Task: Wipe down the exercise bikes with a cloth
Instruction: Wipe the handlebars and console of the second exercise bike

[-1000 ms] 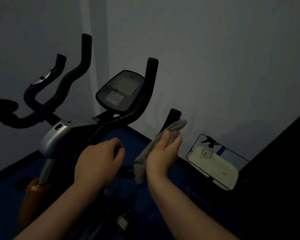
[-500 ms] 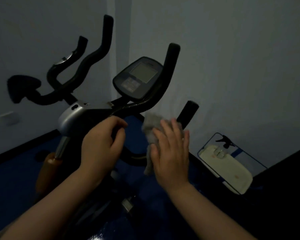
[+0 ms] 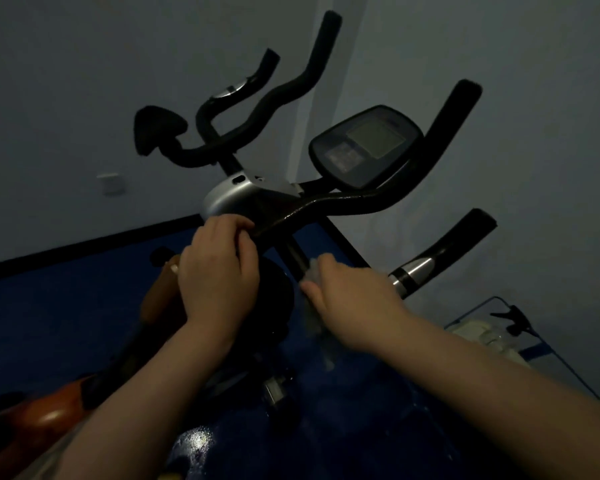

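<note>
Now my left hand (image 3: 219,271) grips the handlebar (image 3: 329,206) and my right hand (image 3: 350,292) squeezes the cloth (image 3: 310,271), which could slip off the thin post (image 3: 293,254).

no legible text; console (image 3: 364,147) display blurred

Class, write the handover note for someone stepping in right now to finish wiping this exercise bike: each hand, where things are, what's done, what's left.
Left hand: closed on the near end of the bike's handlebar, steadying it.
Right hand: pressing the grey cloth against the dark stem below the handlebar; the cloth is mostly hidden under the fingers.
Spray bottle: on the floor at right, by the wall.
Done: cannot be judged; the room is dim, though the handlebar shows a wet-looking sheen.
Left: probably the console, the upright grips and the second bike behind.
</note>
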